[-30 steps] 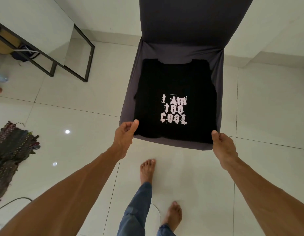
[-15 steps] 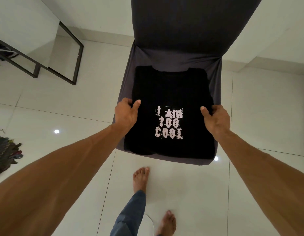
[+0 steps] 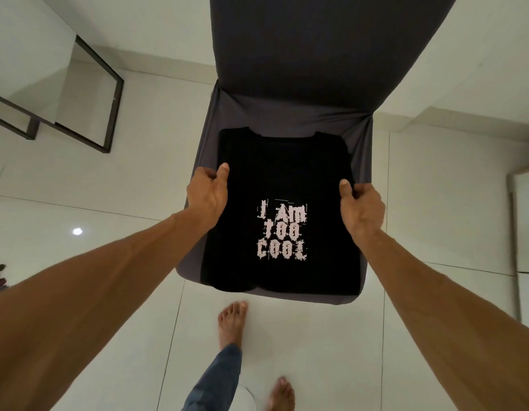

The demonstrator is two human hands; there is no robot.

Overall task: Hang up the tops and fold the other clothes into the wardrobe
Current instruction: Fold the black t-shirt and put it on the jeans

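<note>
— On the chair seat point(image 3: 287, 114), how far along?
— Black T-shirt point(image 3: 281, 173) lies folded there, left hand point(image 3: 208, 197) and right hand point(image 3: 362, 207) gripping its side edges, fingers curled round it. Hanging it in the wardrobe isn't done yet, I'd say.

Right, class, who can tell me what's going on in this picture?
A person stands barefoot at a grey-covered chair. A folded black T-shirt, printed I AM TOO COOL, lies on its seat. The left hand grips the shirt's left edge and the right hand grips its right edge, thumbs on top. It has not been hung up yet.
</note>
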